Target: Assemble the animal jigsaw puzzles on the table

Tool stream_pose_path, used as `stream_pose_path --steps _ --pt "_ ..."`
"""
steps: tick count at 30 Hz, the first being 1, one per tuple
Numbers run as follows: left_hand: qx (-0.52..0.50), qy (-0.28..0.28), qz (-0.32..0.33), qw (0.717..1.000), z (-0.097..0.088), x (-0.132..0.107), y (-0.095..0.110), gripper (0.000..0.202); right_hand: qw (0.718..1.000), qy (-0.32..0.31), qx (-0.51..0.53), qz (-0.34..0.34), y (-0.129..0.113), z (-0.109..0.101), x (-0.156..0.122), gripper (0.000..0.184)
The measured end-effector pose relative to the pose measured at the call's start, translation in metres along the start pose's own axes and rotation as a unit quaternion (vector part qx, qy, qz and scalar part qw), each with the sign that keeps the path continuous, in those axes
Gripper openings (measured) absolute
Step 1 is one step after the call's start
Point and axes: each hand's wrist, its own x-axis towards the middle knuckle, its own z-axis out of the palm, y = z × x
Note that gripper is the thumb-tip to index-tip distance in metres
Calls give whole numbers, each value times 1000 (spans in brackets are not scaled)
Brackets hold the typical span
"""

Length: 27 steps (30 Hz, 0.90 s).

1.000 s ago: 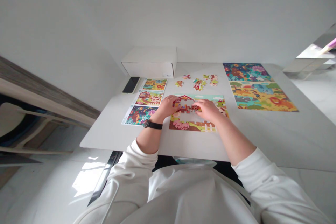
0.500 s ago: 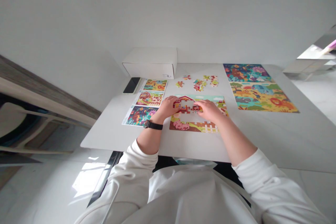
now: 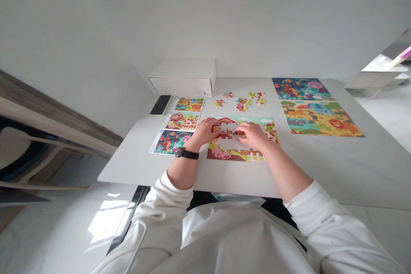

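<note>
A farm jigsaw puzzle (image 3: 221, 154), partly assembled, lies flat on the table before me with a gap in its middle. My left hand (image 3: 205, 132) rests on its left side, thumb and fingers apart, beside the pieces showing the red barn. Between the thumb and fingers of my right hand (image 3: 253, 134) is a small red puzzle piece (image 3: 239, 134), largely covered by the fingers. It sits close to the right of the barn pieces; whether it touches them I cannot tell.
Loose puzzle pieces (image 3: 243, 104) lie beyond the puzzle. A picture sheet (image 3: 182, 120), a phone (image 3: 160, 105) and a white box (image 3: 182, 82) are at the left. Two colourful completed-looking pictures (image 3: 316, 107) lie on the right. A wall stands behind the table (image 3: 321, 167).
My right hand has shifted slightly left with the piece, closer to the barn pieces. My left hand stays in place.
</note>
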Motion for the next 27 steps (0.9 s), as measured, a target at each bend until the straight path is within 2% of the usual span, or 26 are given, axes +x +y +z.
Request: stream_pose_path --steps 9,14,20,23,27 --pt "7 -5 6 1000 1 2 -2 45 999 12 38 -31 0 6 1 17" --pt "5 -6 5 1000 2 1 -2 44 999 7 41 -29 0 9 1 17" --pt "13 -9 6 1000 0 1 0 46 1000 -7 17 -13 -11 7 0 16" --pt "16 -6 10 1000 0 -1 1 44 1000 2 17 -5 -9 -1 -1 21" --pt "15 13 20 1000 3 -2 1 36 996 64 39 50 10 -30 -4 31"
